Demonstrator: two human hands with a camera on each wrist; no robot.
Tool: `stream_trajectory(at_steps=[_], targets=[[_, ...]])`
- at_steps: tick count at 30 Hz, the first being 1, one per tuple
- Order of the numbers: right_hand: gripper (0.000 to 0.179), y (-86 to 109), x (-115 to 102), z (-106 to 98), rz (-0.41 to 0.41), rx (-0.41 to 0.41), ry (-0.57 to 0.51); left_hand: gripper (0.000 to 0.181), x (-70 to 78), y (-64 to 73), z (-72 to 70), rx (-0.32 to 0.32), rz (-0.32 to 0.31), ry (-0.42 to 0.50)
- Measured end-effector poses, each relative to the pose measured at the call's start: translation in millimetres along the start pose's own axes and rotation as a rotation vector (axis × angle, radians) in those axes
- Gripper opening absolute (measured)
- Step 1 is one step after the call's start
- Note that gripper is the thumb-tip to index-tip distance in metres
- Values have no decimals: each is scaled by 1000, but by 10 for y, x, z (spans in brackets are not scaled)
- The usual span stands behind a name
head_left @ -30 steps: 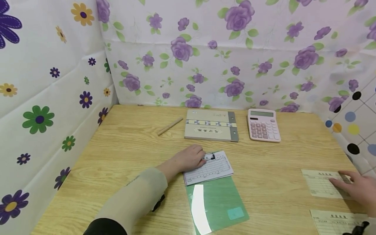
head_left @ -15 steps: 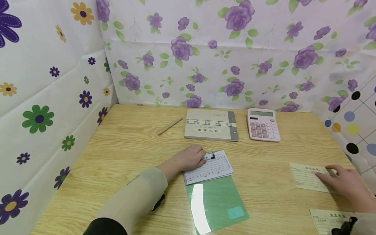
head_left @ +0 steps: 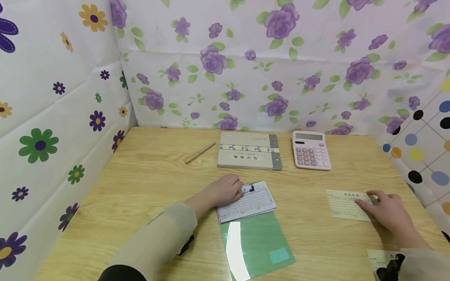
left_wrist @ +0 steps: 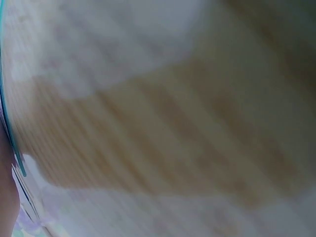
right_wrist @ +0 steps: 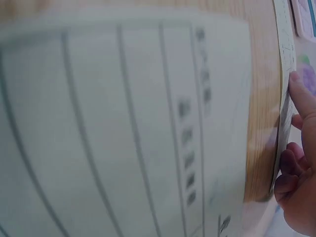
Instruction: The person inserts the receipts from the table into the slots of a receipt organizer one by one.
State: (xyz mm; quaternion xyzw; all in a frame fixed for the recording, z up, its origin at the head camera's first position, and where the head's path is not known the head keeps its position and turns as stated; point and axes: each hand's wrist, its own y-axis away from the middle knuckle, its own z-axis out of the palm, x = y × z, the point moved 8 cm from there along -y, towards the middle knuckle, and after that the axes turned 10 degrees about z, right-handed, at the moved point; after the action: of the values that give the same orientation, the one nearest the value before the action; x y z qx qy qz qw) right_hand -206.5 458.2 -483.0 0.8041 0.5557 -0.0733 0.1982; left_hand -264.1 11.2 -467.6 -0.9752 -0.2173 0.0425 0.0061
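The lower printed slip [head_left: 379, 258] is mostly lost under the right sleeve [head_left: 422, 263] and a black wrist strap [head_left: 390, 269]; in the right wrist view a ruled slip looms large but too blurred to read. The upper slip [head_left: 346, 205] lies on the right side of the tabletop [head_left: 158, 156], its right end hidden by the right hand [head_left: 390, 210], whose thumb touches it; whether the bent fingers pinch the paper, I cannot tell. The left wrist view is mostly smeared wood grain, with only a sliver of hand at its edge. On the green clipboard [head_left: 267, 238], a clip [head_left: 251, 188] lies over a stack of white forms [head_left: 251, 207], with a strip of glare below them. The left hand [head_left: 228, 190] covers the forms' left part, its fingertips beside the clip; I cannot tell if they grasp it. Behind are 1 pen [head_left: 200, 152], 1 ledger [head_left: 246, 152] and 1 pink calculator [head_left: 311, 150].
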Motion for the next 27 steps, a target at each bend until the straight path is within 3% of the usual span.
stream_trajectory(at_steps=[6, 12, 16, 19, 23, 27], targets=[[86, 10, -302, 64, -28, 10, 1, 37, 2, -16, -14, 29, 15, 9], [85, 49, -749, 245, -88, -15, 2, 36, 1, 26, -2, -10, 3, 6], [82, 50, -936, 252, -127, -13, -22, 35, -6, 31, -17, -12, 7, -6], [76, 38, -915, 159, -151, 16, -43, 35, 3, 18, -39, -6, 17, -14], [69, 4, -698, 12, -182, 39, -25, 35, 13, 16, -50, -4, 22, -18], [67, -6, -497, 23, -222, -17, 0, 35, 16, 34, -38, -7, 21, -19]])
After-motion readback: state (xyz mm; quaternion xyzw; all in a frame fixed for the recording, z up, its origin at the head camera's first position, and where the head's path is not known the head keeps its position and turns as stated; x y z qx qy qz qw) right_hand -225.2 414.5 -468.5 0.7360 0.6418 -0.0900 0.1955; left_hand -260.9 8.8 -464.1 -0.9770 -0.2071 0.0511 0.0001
